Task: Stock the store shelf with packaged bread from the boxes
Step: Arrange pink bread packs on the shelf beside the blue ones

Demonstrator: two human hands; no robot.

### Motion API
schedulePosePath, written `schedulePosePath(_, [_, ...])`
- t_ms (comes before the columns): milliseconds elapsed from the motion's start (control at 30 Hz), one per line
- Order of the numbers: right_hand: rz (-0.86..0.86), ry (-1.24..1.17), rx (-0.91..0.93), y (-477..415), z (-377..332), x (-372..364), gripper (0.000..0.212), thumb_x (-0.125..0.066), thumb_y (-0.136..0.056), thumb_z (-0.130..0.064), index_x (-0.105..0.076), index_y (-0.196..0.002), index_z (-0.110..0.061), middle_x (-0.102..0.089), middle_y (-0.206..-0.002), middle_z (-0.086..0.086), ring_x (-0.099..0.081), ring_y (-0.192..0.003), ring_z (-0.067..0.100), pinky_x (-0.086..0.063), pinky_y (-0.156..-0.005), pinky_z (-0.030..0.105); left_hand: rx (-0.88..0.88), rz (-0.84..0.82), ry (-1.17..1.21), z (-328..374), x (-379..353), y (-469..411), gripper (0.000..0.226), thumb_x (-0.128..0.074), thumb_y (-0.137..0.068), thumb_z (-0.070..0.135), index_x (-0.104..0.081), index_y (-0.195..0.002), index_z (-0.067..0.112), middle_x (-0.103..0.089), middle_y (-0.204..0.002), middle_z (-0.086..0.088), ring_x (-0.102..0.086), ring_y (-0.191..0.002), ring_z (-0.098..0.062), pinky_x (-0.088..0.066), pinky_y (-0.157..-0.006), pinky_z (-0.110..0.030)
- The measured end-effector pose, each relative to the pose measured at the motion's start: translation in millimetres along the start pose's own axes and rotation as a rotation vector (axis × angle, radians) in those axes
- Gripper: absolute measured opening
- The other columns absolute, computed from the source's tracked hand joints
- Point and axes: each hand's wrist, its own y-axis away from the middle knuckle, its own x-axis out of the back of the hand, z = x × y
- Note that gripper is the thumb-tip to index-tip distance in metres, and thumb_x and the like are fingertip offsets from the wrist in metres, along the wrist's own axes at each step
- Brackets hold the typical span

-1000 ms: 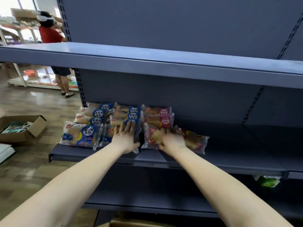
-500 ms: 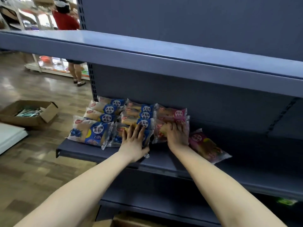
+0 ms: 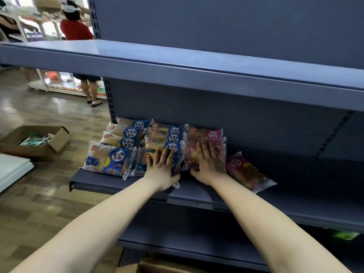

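Blue-labelled bread packs [image 3: 126, 143] lie in two overlapping rows at the left end of the grey-blue middle shelf [image 3: 126, 187]. Pink-labelled packs [image 3: 204, 133] form a third row beside them. My left hand [image 3: 162, 167] lies flat with spread fingers on the front blue pack of the second row. My right hand [image 3: 208, 164] presses flat on the front pink pack. One more pink pack [image 3: 247, 172] lies loose and askew on the shelf just right of my right hand.
The upper shelf [image 3: 197, 75] juts out above my hands. An open cardboard box [image 3: 37, 142] with green packets sits on the wooden floor at left, another box [image 3: 157, 266] below the shelves. A person in a red top [image 3: 76, 30] stands behind.
My right hand slid its pink pack back and left into line with the pink row, leaving the other pink pack loose at right. The left hand stayed pressing on the blue pack.
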Motion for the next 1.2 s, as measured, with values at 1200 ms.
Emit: schedulePosePath(1200, [0.067,-0.309,-0.51,169.2,155.0,2.6,0.084,-0.058,-0.078,-0.04,-0.018,-0.147,-0.015,-0.045,-0.133,0.011,-0.045,-0.119,0.033,-0.036,-0.091,0.045,-0.315,0.039,0.249,200.4,-29.6,22.6,0.083,-0.048,-0.093,0.051,-0.012,-0.151,0.005,-0.02,-0.156,-0.014,-0.015,-0.145,-0.029,-0.014,-0.117,-0.038])
